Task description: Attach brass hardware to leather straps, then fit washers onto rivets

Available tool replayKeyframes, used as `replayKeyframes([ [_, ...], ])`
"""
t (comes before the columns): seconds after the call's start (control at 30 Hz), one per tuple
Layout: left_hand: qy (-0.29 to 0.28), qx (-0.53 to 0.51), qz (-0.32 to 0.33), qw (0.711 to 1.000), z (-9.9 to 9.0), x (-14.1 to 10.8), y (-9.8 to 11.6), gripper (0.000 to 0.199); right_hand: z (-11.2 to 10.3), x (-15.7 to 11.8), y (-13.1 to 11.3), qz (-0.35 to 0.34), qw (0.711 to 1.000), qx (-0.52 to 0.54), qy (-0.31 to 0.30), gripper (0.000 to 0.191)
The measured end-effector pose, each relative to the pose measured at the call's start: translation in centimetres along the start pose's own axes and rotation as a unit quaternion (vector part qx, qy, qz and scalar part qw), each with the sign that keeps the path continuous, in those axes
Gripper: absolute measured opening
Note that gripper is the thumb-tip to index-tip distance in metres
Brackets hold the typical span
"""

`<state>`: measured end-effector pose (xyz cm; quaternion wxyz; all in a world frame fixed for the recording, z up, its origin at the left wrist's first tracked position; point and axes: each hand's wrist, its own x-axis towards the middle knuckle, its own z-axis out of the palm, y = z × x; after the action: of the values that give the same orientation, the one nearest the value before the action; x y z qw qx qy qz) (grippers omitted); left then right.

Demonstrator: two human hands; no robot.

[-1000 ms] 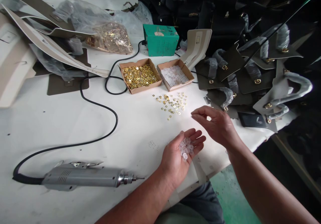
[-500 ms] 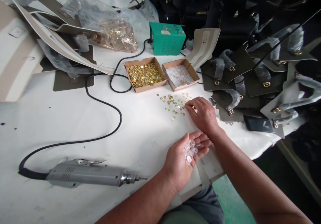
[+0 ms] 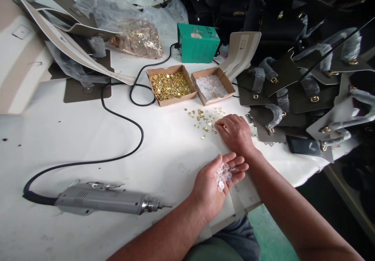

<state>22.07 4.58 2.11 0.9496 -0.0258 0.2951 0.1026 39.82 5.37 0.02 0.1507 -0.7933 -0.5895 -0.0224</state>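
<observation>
Palm up near the table's front edge, my left hand (image 3: 212, 183) cradles a small heap of clear plastic washers (image 3: 224, 175), its fingers slightly curled. Just beyond it, my right hand (image 3: 236, 133) rests on the table at the right side of scattered gold screws (image 3: 209, 123), thumb and fingertips together; what they pinch, if anything, is too small to make out. Behind the scattered pieces stand a cardboard box of gold screws (image 3: 172, 102) and a box of clear washers (image 3: 215, 99).
A grey electric screwdriver (image 3: 102, 200) lies at the front left, its black cable (image 3: 142, 130) looping to a green power box (image 3: 199, 44). Bag panels (image 3: 269, 126) with wrapped handles crowd the right. A bag of metal parts (image 3: 139, 38) lies behind.
The whole view has shifted slightly. My right hand's fingertips have moved a little left towards the scattered gold pieces. My left hand still holds the washers.
</observation>
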Motion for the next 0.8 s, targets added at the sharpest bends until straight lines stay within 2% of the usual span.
replayKeyframes([
  [0.2,-0.006,0.001,-0.001,1.0,-0.11,0.09,-0.12,0.041,-0.04,-0.1,0.01,-0.026,0.999,-0.019,0.011,0.027],
  [0.47,0.006,0.004,-0.002,1.0,0.15,-0.03,0.04,0.038,0.41,-0.26,0.52,-0.069,0.995,-0.012,0.072,0.017],
  [0.8,-0.005,0.0,0.002,1.0,-0.1,-0.06,-0.19,0.04,0.29,-0.85,0.71,-0.099,0.989,0.0,0.109,0.013],
])
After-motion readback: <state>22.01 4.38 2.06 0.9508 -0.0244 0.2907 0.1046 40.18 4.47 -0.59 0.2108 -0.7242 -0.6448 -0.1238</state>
